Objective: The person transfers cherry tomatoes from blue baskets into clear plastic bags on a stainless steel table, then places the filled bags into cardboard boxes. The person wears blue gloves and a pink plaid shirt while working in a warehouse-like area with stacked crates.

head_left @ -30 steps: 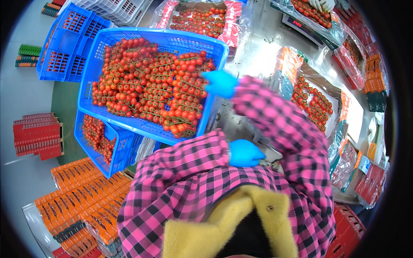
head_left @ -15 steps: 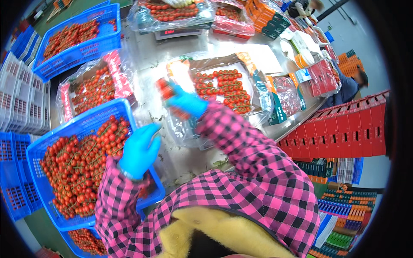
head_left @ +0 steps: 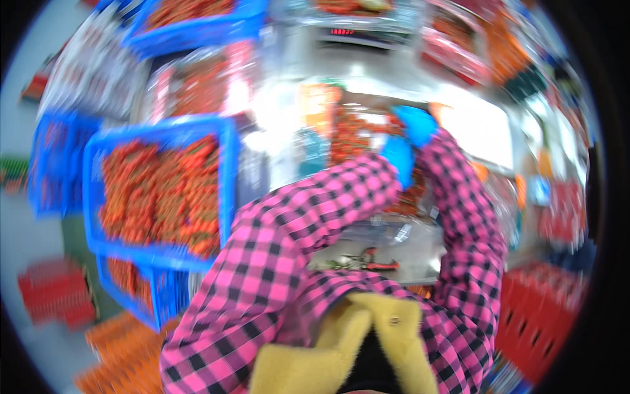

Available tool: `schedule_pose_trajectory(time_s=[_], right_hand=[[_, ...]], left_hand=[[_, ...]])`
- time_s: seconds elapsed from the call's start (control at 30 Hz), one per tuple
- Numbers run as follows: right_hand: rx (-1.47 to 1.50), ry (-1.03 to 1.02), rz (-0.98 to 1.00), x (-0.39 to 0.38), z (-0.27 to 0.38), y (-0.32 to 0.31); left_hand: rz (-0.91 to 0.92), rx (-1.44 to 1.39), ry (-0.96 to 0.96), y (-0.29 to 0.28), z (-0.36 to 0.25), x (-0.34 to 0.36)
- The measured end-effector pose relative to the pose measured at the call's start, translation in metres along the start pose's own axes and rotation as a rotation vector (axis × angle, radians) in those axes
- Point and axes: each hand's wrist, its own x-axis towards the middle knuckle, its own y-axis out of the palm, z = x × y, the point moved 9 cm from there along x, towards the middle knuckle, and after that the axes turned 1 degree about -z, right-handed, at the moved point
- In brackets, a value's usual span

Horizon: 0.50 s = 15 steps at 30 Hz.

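Both of my hands are over an open carton (head_left: 317,104) lined with clear plastic, in which rows of red cherry tomatoes on the vine (head_left: 348,134) lie. My left hand (head_left: 399,159), in a blue glove, is at the right part of the tomatoes. Just beyond it my right hand (head_left: 416,123), gloved alike, is near the carton's far right corner. Motion smears the fingers of both hands, so I cannot tell whether they hold anything. To the left stands a blue crate (head_left: 227,190) heaped with vine tomatoes (head_left: 161,197).
Red-handled snips (head_left: 379,264) lie on the metal table near my body. A scale (head_left: 361,38) with a red display stands at the back under another tomato carton. Another blue crate (head_left: 197,29) is at the far left. Red cartons (head_left: 541,308) are stacked at the right.
My view has turned, so the crate and carton sit differently. My right hand, which held tomatoes left of the carton's rows, is now at its far right. My left hand has come from the crate to the carton.
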Motion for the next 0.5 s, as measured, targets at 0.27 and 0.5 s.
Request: schedule_pose_trajectory(time_s=[0.27, 0.5], right_hand=[[0.065, 0.044, -0.125, -0.01, 0.007, -0.044], [0.974, -0.393, 0.144, 0.061, 0.317, -0.067]], left_hand=[[-0.688, -0.284, 0.061, -0.076, 0.107, -0.255], [-0.184, 0.414, -0.84, -0.085, 0.432, -0.44]])
